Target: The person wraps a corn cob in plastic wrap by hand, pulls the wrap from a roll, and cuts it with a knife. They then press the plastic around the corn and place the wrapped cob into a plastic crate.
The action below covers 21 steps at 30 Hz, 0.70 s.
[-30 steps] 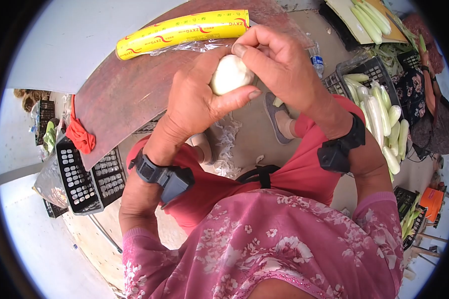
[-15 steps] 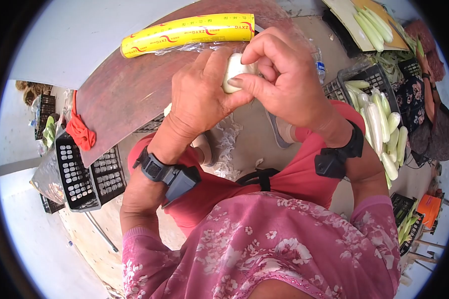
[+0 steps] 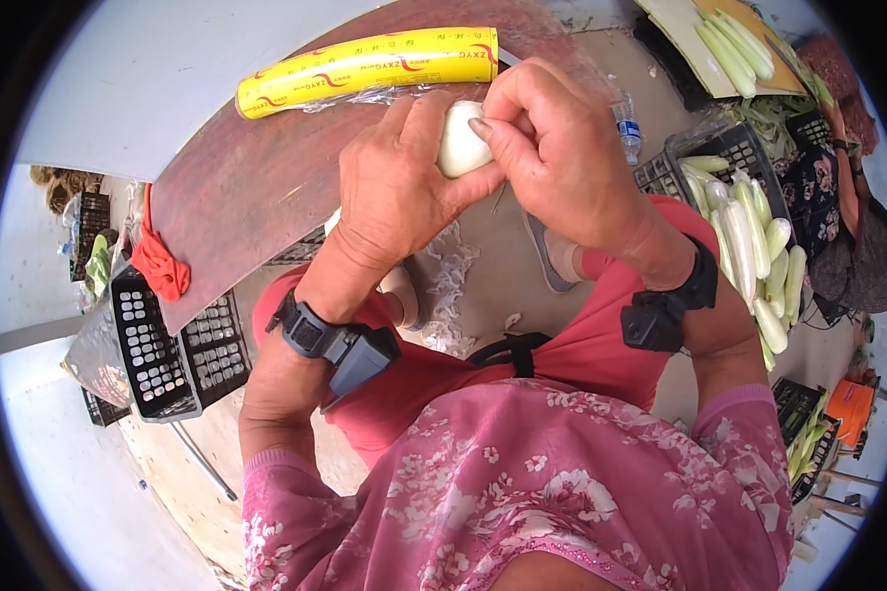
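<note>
A pale, whitish rounded vegetable (image 3: 462, 141) shows its end between my hands, above the near edge of the reddish-brown table (image 3: 266, 167). My left hand (image 3: 394, 177) is wrapped round it; the rest of its length is hidden behind that hand. My right hand (image 3: 552, 148) touches its right side with thumb and forefinger pinched together; whatever they hold is too small to make out. Just beyond the hands lies a yellow roll of wrap (image 3: 365, 71) with red lettering, and a strip of clear film (image 3: 370, 96) lies along its near side.
Pale green long vegetables (image 3: 754, 236) fill a black crate at the right. A water bottle (image 3: 628, 128) stands beyond my right hand. A red cloth (image 3: 160, 264) hangs at the table's left corner above black crates (image 3: 148, 345). A person (image 3: 823, 197) is at the far right.
My right thumb and forefinger have closed together and shifted toward the vegetable's upper right edge, leaving more of its pale end showing. My left hand keeps its hold.
</note>
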Available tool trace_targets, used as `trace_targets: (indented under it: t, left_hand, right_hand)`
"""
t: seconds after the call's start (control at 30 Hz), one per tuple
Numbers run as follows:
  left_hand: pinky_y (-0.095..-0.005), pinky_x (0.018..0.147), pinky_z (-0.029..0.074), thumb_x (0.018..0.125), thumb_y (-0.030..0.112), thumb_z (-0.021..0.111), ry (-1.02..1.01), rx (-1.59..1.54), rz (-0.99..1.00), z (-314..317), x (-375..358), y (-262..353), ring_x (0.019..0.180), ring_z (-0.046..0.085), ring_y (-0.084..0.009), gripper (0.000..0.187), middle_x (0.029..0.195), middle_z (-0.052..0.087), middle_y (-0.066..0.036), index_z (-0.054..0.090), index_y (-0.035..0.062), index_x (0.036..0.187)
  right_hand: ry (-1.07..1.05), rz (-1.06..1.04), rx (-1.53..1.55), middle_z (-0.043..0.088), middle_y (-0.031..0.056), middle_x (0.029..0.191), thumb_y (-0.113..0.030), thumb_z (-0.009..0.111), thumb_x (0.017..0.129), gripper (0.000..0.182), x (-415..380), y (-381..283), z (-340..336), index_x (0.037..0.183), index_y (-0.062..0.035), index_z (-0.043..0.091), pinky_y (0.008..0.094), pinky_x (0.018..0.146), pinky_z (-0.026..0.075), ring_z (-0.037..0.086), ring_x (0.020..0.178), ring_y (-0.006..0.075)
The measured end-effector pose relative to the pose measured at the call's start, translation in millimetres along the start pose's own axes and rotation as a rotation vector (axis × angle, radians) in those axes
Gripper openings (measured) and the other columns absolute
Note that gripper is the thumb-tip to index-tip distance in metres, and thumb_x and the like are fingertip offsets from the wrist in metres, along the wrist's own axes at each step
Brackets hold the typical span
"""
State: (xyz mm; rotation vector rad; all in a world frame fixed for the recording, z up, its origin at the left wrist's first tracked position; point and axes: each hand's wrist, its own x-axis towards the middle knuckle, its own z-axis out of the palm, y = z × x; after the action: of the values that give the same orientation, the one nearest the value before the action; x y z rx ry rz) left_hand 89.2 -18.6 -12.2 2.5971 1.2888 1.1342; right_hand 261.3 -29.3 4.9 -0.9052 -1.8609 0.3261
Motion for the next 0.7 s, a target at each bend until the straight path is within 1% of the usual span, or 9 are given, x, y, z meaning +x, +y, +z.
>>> trace_targets:
  t: [0.07,0.17,0.27,0.37,0.47,0.57,0.67,0.7]
  left_hand:
    - [-0.0407,0.058,0.053,0.070,0.047,0.078,0.034,-0.025,0.017,1,1,0,0.072,0.066,-0.0311,0.058,0.087,0.064,-0.011,0.060,0.0085,0.109]
    - [-0.0407,0.059,0.053,0.069,0.049,0.078,0.040,-0.013,-0.001,0,1,0,0.073,0.066,-0.0312,0.059,0.087,0.064,-0.011,0.061,0.0091,0.108]
    - [-0.0404,0.062,0.054,0.068,0.049,0.079,0.063,-0.019,0.010,-1,1,1,0.076,0.066,-0.0314,0.060,0.088,0.065,-0.012,0.060,0.0081,0.108]
    - [-0.0400,0.064,0.054,0.068,0.048,0.081,0.129,-0.067,0.064,-1,3,-1,0.079,0.065,-0.0321,0.061,0.090,0.065,-0.013,0.059,0.0068,0.108]
    - [-0.0401,0.066,0.054,0.067,0.046,0.082,0.093,-0.078,0.007,-4,3,3,0.081,0.065,-0.0334,0.064,0.091,0.065,-0.013,0.056,0.0054,0.110]
    - [-0.0403,0.068,0.054,0.067,0.045,0.083,0.064,-0.158,-0.053,-5,2,1,0.082,0.065,-0.0340,0.068,0.091,0.066,-0.014,0.053,0.0051,0.112]
    - [-0.0404,0.070,0.054,0.068,0.043,0.083,0.038,-0.288,-0.103,-6,-2,1,0.086,0.066,-0.0336,0.068,0.095,0.066,-0.015,0.051,0.0051,0.114]
    - [-0.0403,0.070,0.054,0.069,0.043,0.083,0.025,-0.309,-0.104,-7,-3,1,0.086,0.066,-0.0334,0.067,0.097,0.066,-0.015,0.051,0.0054,0.115]
  right_hand:
    - [0.026,-0.019,-0.033,0.056,0.0063,0.079,0.004,0.065,0.081,0.013,1,0,0,0.083,-0.0015,0.053,0.0294,0.054,0.043,0.053,0.060,0.0158]
    - [0.033,0.013,-0.079,0.055,0.0054,0.079,0.003,0.065,0.081,0.013,1,-1,-4,0.083,-0.0017,0.053,0.0296,0.054,0.043,0.052,0.061,0.0147]
    - [0.009,0.057,-0.108,0.056,0.0054,0.083,0.004,0.065,0.081,0.013,2,-1,-7,0.084,-0.0014,0.054,0.0274,0.055,0.043,0.052,0.063,0.0125]
    - [-0.024,0.139,-0.027,0.057,0.0052,0.088,0.006,0.063,0.082,0.012,3,-8,-15,0.084,-0.0004,0.054,0.0244,0.057,0.044,0.051,0.067,0.0090]
    - [0.034,0.104,-0.004,0.057,0.0119,0.080,-0.007,0.066,0.080,0.014,5,6,-12,0.082,-0.0016,0.053,0.0392,0.060,0.044,0.058,0.069,0.0300]
    - [0.019,0.171,0.057,0.057,0.0107,0.075,-0.008,0.064,0.082,0.012,6,5,-12,0.081,-0.0008,0.054,0.0373,0.059,0.044,0.058,0.066,0.0267]
    - [-0.085,0.381,0.171,0.059,0.0068,0.070,-0.014,0.064,0.084,0.015,7,12,-10,0.079,-0.0021,0.057,0.0337,0.061,0.045,0.059,0.064,0.0186]
    - [-0.115,0.411,0.217,0.060,0.0054,0.069,-0.016,0.064,0.084,0.015,6,14,-10,0.079,-0.0030,0.058,0.0323,0.062,0.046,0.058,0.064,0.0157]
